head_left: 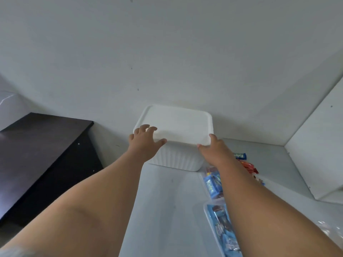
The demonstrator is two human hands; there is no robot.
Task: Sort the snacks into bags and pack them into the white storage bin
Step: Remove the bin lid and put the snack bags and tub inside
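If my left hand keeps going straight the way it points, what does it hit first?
The left hand grips the white storage bin's lid, so that comes first; beyond it, probably the wall.

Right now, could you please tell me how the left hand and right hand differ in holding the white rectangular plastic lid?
The left hand takes the near-left corner of the white rectangular plastic lid; the right hand takes its near-right corner. The left hand's fingers lie spread on the lid's top; the right hand's show little, one fingertip at the front edge. Both hold the lid, which sits on the white ribbed bin.
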